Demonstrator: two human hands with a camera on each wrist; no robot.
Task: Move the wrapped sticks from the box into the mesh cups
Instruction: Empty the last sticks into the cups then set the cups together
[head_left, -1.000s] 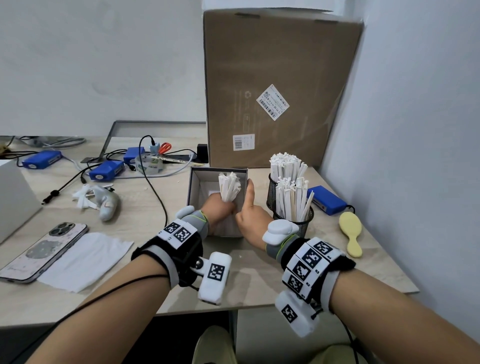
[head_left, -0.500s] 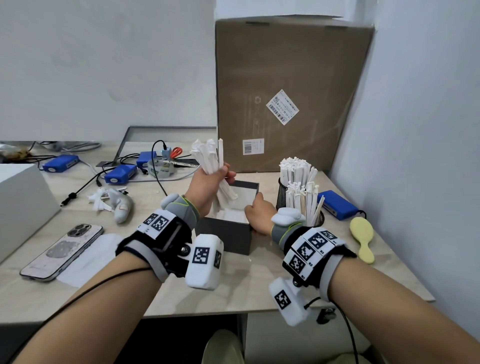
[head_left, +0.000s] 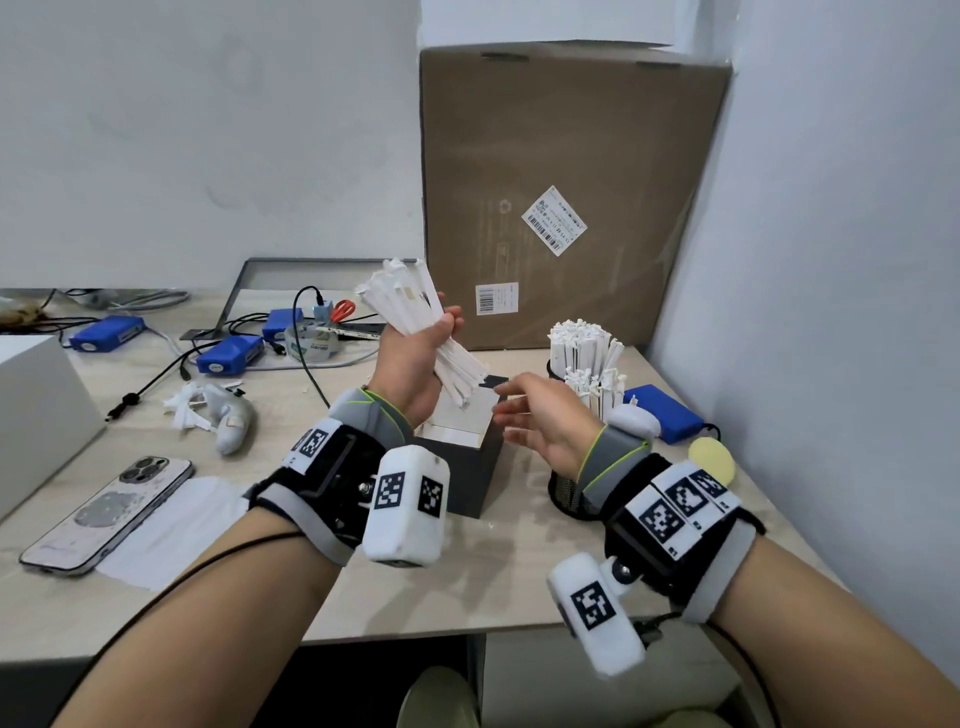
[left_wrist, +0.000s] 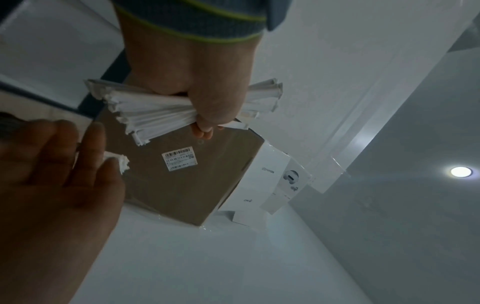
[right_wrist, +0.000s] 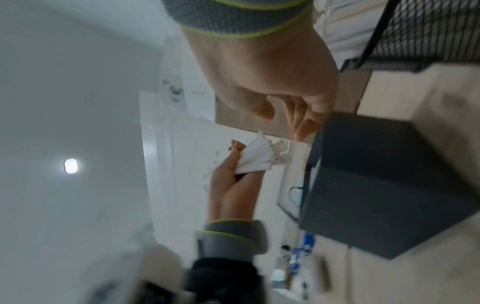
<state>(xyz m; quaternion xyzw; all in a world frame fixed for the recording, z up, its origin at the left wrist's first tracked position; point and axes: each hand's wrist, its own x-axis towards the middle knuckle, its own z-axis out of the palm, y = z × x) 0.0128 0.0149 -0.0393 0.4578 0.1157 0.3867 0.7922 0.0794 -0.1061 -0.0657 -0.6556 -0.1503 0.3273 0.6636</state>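
My left hand (head_left: 415, 358) grips a thick bundle of white wrapped sticks (head_left: 410, 317) and holds it tilted in the air above the dark grey box (head_left: 467, 483). The same bundle (left_wrist: 155, 115) fans out on both sides of the fist in the left wrist view. My right hand (head_left: 540, 415) hovers open just right of the box, palm toward the bundle, holding nothing. Two black mesh cups (head_left: 566, 493) stand at the right, packed with upright wrapped sticks (head_left: 582, 348). The box's inside is mostly hidden by my left wrist.
A tall cardboard carton (head_left: 561, 197) leans against the wall behind the cups. A blue pack (head_left: 665, 415) and a yellow brush (head_left: 711, 457) lie right of the cups. Left of the box lie a phone (head_left: 109, 514), paper scraps (head_left: 192, 410), cables and blue packs (head_left: 228, 353).
My left hand lifted the bundle of sticks up out of the box. My right hand let go of the box's rim and now hovers open beside it.
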